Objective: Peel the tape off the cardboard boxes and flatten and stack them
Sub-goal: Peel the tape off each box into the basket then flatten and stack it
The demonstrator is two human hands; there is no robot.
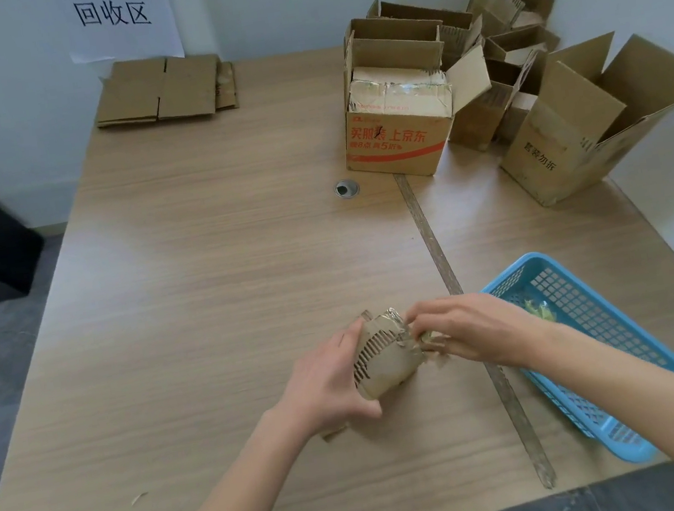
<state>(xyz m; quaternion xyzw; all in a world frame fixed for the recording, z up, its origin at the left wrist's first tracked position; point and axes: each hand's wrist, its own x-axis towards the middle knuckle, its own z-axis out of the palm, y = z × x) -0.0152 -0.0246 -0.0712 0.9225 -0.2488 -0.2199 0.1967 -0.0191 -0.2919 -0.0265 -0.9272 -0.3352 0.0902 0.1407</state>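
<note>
Corrugated, torn cardboard piece [386, 361] — left hand [328, 383] grips it, right hand [469, 331] fingers pinch its tape.

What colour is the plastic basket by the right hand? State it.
Light blue basket, clearest in the head view.

Only the person's two arms showed, from the forearms down to the hands. Both forearms were bare, with no sleeve or cuff reaching into view at either one. The left hand [328, 381] wore no glove, ring or bracelet that could be made out, and its wrist carried no watch or band. The right hand [475, 328] was likewise ungloved, its wrist plain, its fingers without visible rings. The fingernails looked short and unpainted where they could be seen. No clothing showed anywhere.
</note>
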